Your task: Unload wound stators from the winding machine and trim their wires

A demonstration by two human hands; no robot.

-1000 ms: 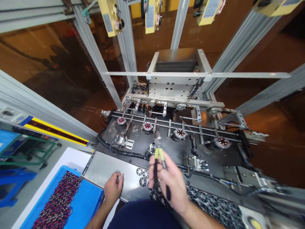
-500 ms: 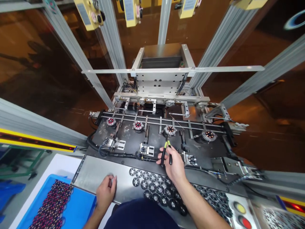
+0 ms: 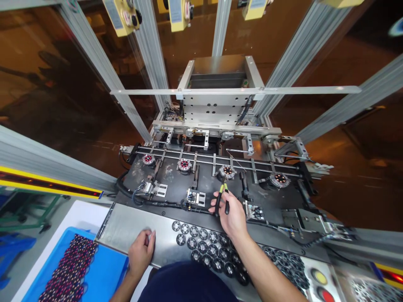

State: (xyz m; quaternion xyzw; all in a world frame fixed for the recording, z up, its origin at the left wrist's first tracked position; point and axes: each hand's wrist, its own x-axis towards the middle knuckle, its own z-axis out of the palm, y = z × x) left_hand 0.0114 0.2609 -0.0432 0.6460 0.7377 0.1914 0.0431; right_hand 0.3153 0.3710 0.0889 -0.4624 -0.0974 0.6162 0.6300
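Note:
My right hand (image 3: pixel 234 214) is closed around the handles of pliers (image 3: pixel 222 199) with yellow-green and black grips. The jaws point away from me and reach the near edge of a round wound coil part (image 3: pixel 227 171) seated in the third fixture from the left. Whether they grip a wire there is too small to tell. A thin wire runs up from behind that fixture. My left hand (image 3: pixel 141 251) rests at the front edge of the metal ledge (image 3: pixel 126 222), fingers curled and thumb against them. What those fingers hold, if anything, is hidden.
Several black ring parts (image 3: pixel 203 246) lie in rows on the ledge. A blue tray (image 3: pixel 105 268) of wound coils stands at left. Yellow (image 3: pixel 320 276) and red buttons (image 3: pixel 325 294) are at right. Other fixtures (image 3: pixel 184 165), clamps and rails cross the dark machine plate (image 3: pixel 170 180).
The view has shifted slightly, so the machine appears a little further right. My right hand and the pliers stay at the third fixture. My left hand has hardly moved.

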